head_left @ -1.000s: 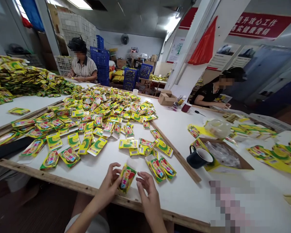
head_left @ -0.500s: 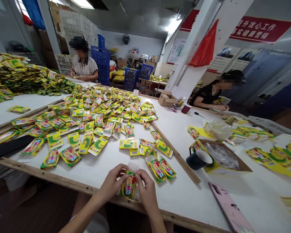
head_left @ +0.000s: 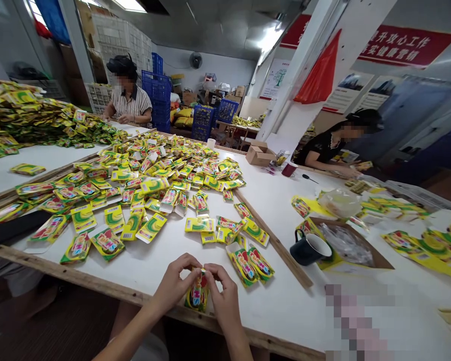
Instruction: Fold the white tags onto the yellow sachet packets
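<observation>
At the table's front edge a small yellow and green candy box [head_left: 197, 297] stands between my hands, its printed front towards me. My left hand [head_left: 179, 281] grips its top from the left, thumb and fingertips pinched together. From the other side my right hand [head_left: 221, 287] pinches the same top edge, the fingertips of both hands nearly touching. The box's top flap is mostly hidden under my fingers. Just right of my hands lie two similar boxes [head_left: 249, 264] side by side. Further left, several more boxes [head_left: 107, 243] lie loose on the white table.
A large heap of boxes [head_left: 165, 170] spreads across the table's middle. A wooden strip [head_left: 285, 253] runs along its right side. Beyond it are a dark mug [head_left: 308, 248], an open carton with plastic bags [head_left: 355, 245] and a blurred pink object [head_left: 355, 321]. Two co-workers sit across the table.
The white flap that stood up from the box is folded down under my fingers. Another box now lies on the heap. The right co-worker's hand has lifted a yellow packet.
</observation>
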Available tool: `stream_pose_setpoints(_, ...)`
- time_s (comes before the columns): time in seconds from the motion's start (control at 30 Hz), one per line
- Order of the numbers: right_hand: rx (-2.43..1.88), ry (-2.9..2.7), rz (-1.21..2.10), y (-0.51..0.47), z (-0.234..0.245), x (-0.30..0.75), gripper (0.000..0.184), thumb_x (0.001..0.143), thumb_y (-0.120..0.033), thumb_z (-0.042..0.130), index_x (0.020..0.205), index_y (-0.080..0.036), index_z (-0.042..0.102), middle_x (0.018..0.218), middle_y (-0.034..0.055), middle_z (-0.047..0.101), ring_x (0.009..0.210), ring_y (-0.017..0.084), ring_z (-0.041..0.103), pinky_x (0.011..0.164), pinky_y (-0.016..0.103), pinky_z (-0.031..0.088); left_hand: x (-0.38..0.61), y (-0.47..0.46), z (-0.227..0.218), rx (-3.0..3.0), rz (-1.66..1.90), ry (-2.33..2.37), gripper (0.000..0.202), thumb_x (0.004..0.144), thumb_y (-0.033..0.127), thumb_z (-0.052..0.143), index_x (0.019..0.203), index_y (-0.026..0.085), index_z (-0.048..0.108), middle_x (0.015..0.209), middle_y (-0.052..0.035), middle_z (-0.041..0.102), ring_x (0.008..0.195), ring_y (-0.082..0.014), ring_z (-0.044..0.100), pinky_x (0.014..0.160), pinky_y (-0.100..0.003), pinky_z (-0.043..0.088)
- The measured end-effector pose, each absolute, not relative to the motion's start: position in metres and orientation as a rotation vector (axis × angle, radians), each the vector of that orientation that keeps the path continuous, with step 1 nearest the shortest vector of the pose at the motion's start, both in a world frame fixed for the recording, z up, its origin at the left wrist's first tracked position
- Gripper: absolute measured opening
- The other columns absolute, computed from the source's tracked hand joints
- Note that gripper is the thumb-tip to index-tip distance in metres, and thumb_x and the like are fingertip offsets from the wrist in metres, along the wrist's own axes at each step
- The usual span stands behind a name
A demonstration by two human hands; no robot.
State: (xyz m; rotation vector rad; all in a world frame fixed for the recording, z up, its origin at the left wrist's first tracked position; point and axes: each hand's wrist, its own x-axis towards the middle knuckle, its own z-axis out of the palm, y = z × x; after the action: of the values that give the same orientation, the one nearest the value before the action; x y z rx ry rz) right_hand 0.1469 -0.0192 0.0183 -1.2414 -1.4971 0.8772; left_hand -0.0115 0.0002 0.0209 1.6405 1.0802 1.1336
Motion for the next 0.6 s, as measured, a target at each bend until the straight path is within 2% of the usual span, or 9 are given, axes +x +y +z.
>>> stream_pose_setpoints(0.17, -1.312, -1.499, 0.859, -0.015, 0.024, 0.146, 0.021, 0.088, -0.036, 0.056, 0.087, -0.018, 0.067, 0.079, 0.0036, 0.07, 0.071, 0.018, 0.064, 0.066, 0.025, 0.05, -0.006, 0.001, 0.016, 1.534, 1.149, 1.188, 0.013, 0.083, 0.027, 0.058, 0.089, 0.018, 0.066, 0.083, -0.0037, 0.066, 0.077, -0.019, 0.062, 0.074, -0.03, 0.05)
stream_pose_setpoints(0.37, -1.335, -1.511, 0.842, -0.006, 0.032, 0.144, 0.024, 0.087, -0.039, 0.056, 0.08, -0.018, 0.066, 0.07, 0.0019, 0.068, 0.063, 0.017, 0.062, 0.059, 0.024, 0.047, 0.0, 0.006, 0.015, 1.381, 1.167, 1.197, 0.017, 0.084, 0.033, 0.058, 0.083, 0.017, 0.065, 0.08, -0.0042, 0.068, 0.075, -0.0193, 0.063, 0.072, -0.029, 0.05)
stream_pose_setpoints(0.6, -1.252, -1.425, 1.033, -0.018, 0.018, 0.148, 0.022, 0.086, -0.038, 0.059, 0.091, -0.018, 0.065, 0.083, 0.0046, 0.071, 0.078, 0.02, 0.067, 0.071, 0.028, 0.052, -0.008, 0.0, 0.002, 1.342, 1.103, 1.075, 0.019, 0.082, 0.033, 0.062, 0.091, 0.017, 0.068, 0.088, -0.0056, 0.07, 0.081, -0.0205, 0.065, 0.075, -0.029, 0.051)
